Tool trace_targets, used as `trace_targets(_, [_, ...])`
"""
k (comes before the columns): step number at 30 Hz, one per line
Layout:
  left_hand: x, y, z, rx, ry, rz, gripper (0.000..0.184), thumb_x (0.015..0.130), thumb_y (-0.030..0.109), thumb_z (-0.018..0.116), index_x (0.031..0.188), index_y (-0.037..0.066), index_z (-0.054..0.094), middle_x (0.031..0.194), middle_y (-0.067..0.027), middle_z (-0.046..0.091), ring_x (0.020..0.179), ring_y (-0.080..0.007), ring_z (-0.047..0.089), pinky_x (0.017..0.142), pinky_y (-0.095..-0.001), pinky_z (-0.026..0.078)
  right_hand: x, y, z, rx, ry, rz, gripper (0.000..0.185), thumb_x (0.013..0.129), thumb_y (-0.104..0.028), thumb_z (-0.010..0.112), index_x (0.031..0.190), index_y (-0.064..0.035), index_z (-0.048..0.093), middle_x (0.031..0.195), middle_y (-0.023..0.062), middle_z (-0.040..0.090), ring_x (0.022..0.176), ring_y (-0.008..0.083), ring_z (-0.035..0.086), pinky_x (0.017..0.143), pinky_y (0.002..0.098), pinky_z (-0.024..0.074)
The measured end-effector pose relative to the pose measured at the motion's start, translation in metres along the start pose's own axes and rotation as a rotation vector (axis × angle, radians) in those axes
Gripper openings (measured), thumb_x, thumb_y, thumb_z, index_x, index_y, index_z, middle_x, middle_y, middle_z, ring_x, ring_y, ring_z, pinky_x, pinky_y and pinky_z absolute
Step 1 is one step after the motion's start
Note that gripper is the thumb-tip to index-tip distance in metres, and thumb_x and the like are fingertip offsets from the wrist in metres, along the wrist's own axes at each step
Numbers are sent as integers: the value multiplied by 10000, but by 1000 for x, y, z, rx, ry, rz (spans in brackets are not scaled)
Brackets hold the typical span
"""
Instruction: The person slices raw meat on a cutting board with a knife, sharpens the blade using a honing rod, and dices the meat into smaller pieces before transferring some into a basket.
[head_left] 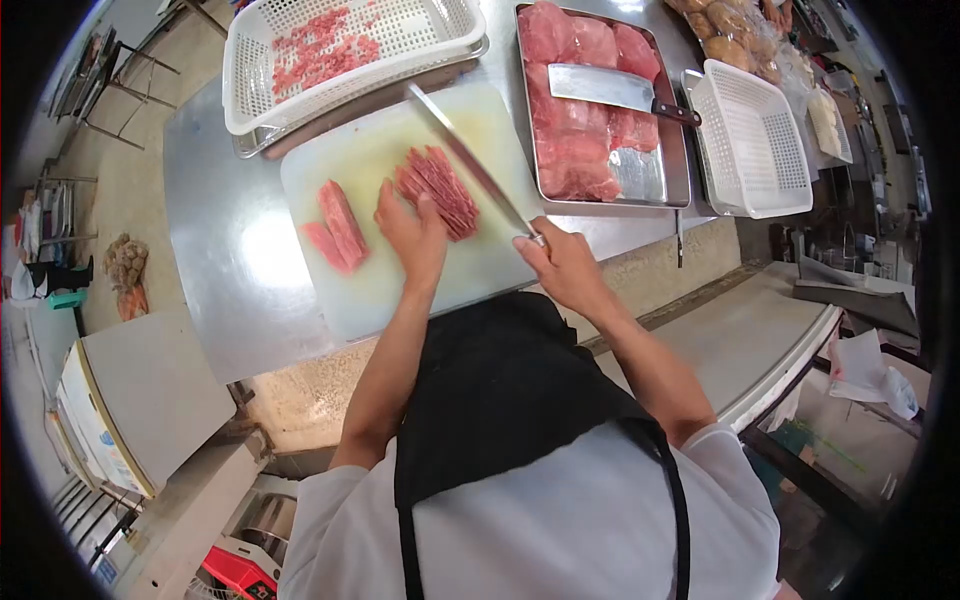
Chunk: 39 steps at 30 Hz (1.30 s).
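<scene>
My right hand (565, 268) is closed round the handle of a long knife (472, 162). Its blade slants up and left across the cutting board (375, 300), just right of a bundle of raw meat strips (448, 190). Against the left side of that bundle is my left hand (412, 238), thumb over the strips and fingers curled at their edge. Two longer pieces of raw meat (342, 225) lie on the board to the left of my left hand.
A white perforated basket (240, 85) with small meat bits stands behind the board. At the back right, a metal tray (640, 180) holds large meat blocks, with a cleaver (605, 88) lying on top. Beside it stands another white basket (750, 150). The steel table (215, 250) extends left.
</scene>
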<state>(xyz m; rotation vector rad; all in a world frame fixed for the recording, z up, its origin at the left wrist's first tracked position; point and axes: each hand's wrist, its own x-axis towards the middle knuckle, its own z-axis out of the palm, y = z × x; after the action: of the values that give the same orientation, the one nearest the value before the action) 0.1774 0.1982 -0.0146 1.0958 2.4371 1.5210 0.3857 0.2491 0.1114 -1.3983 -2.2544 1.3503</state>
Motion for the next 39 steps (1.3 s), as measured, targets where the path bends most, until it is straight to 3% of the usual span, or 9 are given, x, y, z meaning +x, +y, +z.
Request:
trace_targets(4, [4, 38, 32, 179, -114, 83, 752, 809, 134, 747, 1449, -38, 392, 1390, -244, 499, 1255, -448, 436, 1090, -545, 305, -6, 33, 17, 43, 130, 47, 455, 1002, -380, 649, 1176, 41, 638, 729, 196, 651, 608, 337, 654, 622, 440, 510])
trace_targets(10, [29, 21, 12, 280, -537, 461, 832, 788, 56, 716, 1528, -10, 341, 1475, -232, 461, 1243, -427, 461, 1053, -517, 365, -6, 24, -14, 341, -100, 420, 561, 1027, -432, 595, 1240, 86, 615, 681, 116, 603, 559, 178, 640, 488, 345, 477])
trace_targets(12, [49, 5, -7, 213, -654, 643, 812, 800, 42, 704, 1532, 15, 353, 1477, -215, 468, 1227, -431, 472, 1063, -512, 377, 1, 23, -22, 277, -85, 332, 566, 1027, -433, 586, 1249, 88, 609, 705, 145, 628, 596, 214, 659, 539, 367, 502])
trace_targets(18, [33, 2, -28, 269, -585, 478, 786, 811, 31, 727, 1508, -61, 376, 1451, -235, 499, 1239, -420, 494, 1012, -510, 415, 7, 19, 18, 34, -113, 30, 582, 1012, -471, 602, 1264, 53, 612, 886, 264, 709, 874, 409, 706, 818, 478, 530])
trace_targets(21, [17, 0, -46, 314, -621, 503, 774, 821, 42, 739, 1497, -78, 381, 1452, -233, 494, 1246, -412, 491, 1028, -503, 407, -14, 15, 17, 123, -200, 156, 565, 1015, -470, 600, 1269, 34, 620, 911, 263, 707, 906, 407, 700, 855, 479, 522])
trace_targets(28, [5, 19, -49, 333, -460, 471, 554, 925, 125, 657, 1425, -34, 480, 1344, -197, 559, 1181, -394, 522, 996, -490, 403, -14, -4, -16, 62, -218, 172, 550, 1034, -474, 562, 1243, 25, 659, 897, 235, 709, 891, 388, 696, 823, 460, 520])
trace_targets(31, [11, 8, -35, 306, -362, 269, 327, 919, 101, 632, 1231, 5, 602, 1210, -182, 591, 1097, -368, 539, 920, -483, 421, -19, -21, -30, 4, -245, 158, 541, 1035, -462, 560, 1261, 19, 661, 870, 229, 709, 868, 398, 697, 803, 458, 524])
trace_targets(34, [12, 13, -25, 455, -332, 329, 207, 885, 65, 611, 1089, 38, 635, 1084, -149, 585, 1012, -343, 544, 856, -470, 418, -9, -16, -22, -34, -281, 155, 512, 1040, -447, 549, 1217, 18, 670, 871, 242, 713, 868, 434, 696, 797, 482, 522])
trace_targets(39, [10, 8, -26, 522, -376, 347, 257, 855, 78, 620, 1112, 67, 640, 1064, -123, 581, 1012, -323, 551, 852, -448, 421, 48, -9, 30, -149, -188, -113, 461, 1042, -415, 542, 1119, 20, 675, 895, 273, 710, 901, 484, 678, 824, 528, 516])
